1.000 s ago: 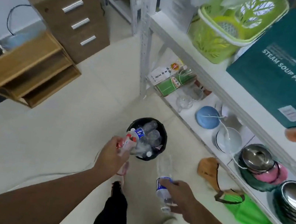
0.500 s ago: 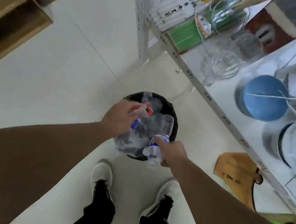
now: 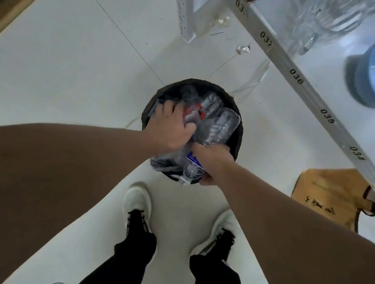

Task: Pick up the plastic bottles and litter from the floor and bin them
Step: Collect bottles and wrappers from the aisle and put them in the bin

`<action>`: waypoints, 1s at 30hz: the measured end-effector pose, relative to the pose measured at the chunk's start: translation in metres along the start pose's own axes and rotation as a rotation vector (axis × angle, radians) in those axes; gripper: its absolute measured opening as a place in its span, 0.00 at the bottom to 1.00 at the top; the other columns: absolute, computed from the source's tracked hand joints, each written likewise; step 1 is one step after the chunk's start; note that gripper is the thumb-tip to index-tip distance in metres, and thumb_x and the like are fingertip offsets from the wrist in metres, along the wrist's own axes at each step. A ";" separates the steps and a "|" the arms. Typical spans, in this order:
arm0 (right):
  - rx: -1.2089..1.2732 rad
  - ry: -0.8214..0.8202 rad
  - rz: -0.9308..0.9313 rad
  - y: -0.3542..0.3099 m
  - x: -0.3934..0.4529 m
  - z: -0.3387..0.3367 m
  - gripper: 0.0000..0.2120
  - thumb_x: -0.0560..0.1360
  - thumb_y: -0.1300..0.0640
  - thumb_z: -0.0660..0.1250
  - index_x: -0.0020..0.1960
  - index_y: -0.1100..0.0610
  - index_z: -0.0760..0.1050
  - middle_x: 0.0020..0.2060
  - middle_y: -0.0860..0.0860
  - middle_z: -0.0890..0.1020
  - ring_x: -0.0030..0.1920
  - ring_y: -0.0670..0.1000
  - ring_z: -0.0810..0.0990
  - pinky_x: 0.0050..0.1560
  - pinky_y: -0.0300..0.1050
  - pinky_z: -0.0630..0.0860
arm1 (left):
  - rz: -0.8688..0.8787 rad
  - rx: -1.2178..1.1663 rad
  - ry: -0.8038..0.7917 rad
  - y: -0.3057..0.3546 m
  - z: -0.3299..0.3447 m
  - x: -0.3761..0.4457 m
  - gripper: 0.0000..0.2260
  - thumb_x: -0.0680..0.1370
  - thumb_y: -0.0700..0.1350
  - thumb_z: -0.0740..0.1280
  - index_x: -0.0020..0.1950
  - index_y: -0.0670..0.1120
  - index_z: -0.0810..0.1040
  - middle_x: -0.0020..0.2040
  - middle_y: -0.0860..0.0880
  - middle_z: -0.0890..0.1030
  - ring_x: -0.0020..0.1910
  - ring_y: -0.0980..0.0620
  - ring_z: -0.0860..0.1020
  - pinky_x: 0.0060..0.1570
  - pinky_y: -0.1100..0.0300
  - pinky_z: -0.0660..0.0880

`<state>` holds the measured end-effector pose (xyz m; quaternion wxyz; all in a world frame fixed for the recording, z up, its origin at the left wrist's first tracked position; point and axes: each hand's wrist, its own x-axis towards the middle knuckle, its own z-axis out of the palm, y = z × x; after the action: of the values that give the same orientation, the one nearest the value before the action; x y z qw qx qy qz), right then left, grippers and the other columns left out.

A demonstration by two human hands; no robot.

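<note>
Bottles in bin, before shoes.

Both arms stretched fwd & down, converging in the middle. Left hand palm down, fingers curled over a bottle, back of hand facing cam. Right hand just beside it, touching or nearly so, fingers wrapped round another bottle w/ blue label. Forearms bare. Legs in black trousers, white shoes, feet apart below the hands.
</note>
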<state>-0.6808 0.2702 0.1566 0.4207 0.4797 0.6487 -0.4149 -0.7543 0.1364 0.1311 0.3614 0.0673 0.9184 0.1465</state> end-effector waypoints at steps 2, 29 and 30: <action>-0.034 0.063 -0.063 0.009 -0.008 -0.004 0.42 0.69 0.32 0.75 0.67 0.58 0.62 0.54 0.55 0.80 0.48 0.57 0.85 0.28 0.47 0.82 | 0.057 -0.081 0.055 -0.002 -0.013 -0.014 0.37 0.78 0.58 0.62 0.84 0.48 0.56 0.77 0.42 0.64 0.76 0.38 0.61 0.75 0.41 0.62; -0.020 0.086 -0.184 0.143 -0.182 -0.085 0.41 0.73 0.31 0.69 0.81 0.46 0.65 0.75 0.54 0.71 0.71 0.56 0.74 0.71 0.58 0.74 | -0.177 -0.129 0.272 -0.014 -0.050 -0.266 0.29 0.79 0.59 0.68 0.78 0.55 0.66 0.73 0.51 0.70 0.71 0.45 0.70 0.66 0.44 0.75; -0.020 0.094 -0.199 0.147 -0.191 -0.094 0.41 0.73 0.32 0.70 0.81 0.46 0.66 0.74 0.53 0.71 0.71 0.56 0.75 0.70 0.57 0.74 | -0.173 -0.133 0.274 -0.003 -0.056 -0.272 0.28 0.79 0.59 0.68 0.78 0.56 0.66 0.72 0.52 0.70 0.71 0.45 0.71 0.65 0.44 0.75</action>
<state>-0.5166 0.3354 0.3455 0.3512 0.4276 0.7163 -0.4252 -0.5940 0.0589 0.3440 0.2476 -0.0566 0.9497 0.1832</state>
